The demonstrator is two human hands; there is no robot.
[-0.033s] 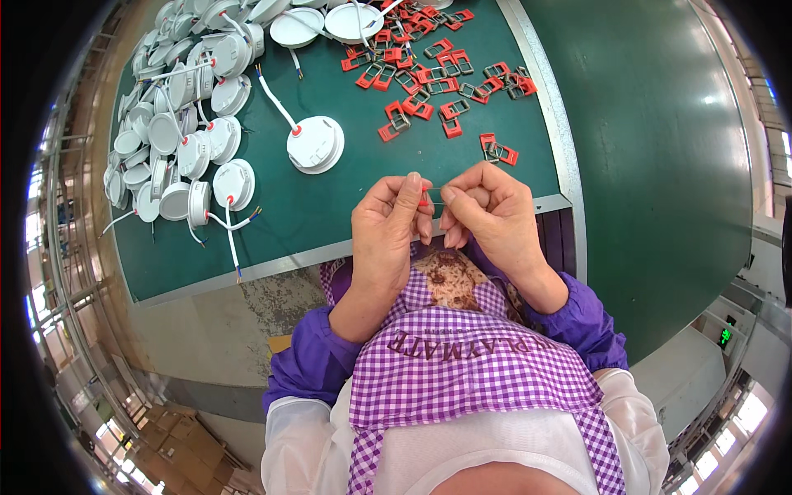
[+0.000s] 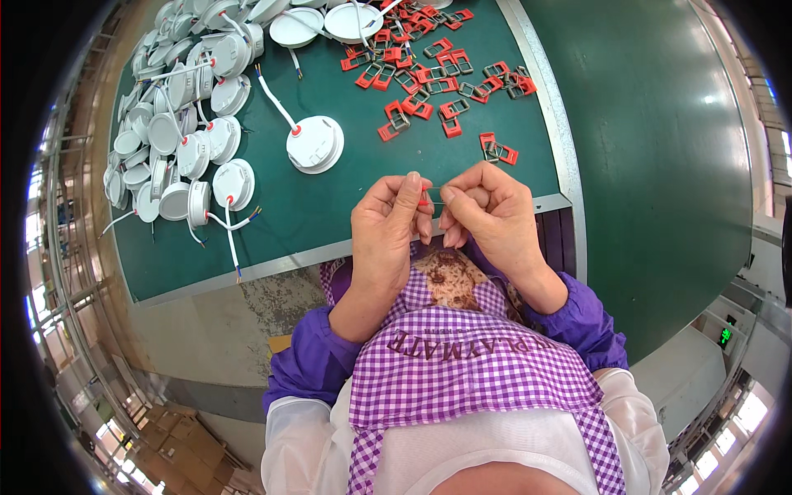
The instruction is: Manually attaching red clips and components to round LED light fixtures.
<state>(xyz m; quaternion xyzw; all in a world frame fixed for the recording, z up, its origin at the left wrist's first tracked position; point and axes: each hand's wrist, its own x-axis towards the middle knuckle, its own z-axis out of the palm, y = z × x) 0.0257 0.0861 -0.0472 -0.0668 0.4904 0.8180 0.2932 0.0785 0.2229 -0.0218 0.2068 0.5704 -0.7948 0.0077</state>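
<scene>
My left hand (image 2: pixel 386 223) pinches a small spring clip (image 2: pixel 425 198) by its red end, between thumb and fingers. The thin metal wire of that clip spans the short gap to my right hand (image 2: pixel 493 216), whose thumb and forefinger close on its other end. Fingertips cover much of the clip. Both hands are just above the table's near edge. Beyond them, on the green table top (image 2: pixel 371 169), lies a single round white lamp (image 2: pixel 315 144) with its white cable pointing away. A linked pair of red clips (image 2: pixel 498 149) rests beyond my right hand.
Many more red clips with metal wire frames (image 2: pixel 441 82) are scattered at the far right of the table. A large heap of white round lamps (image 2: pixel 169 124) with cables fills the left side. A metal strip (image 2: pixel 549 91) borders a second green surface (image 2: pixel 652 148) on the right.
</scene>
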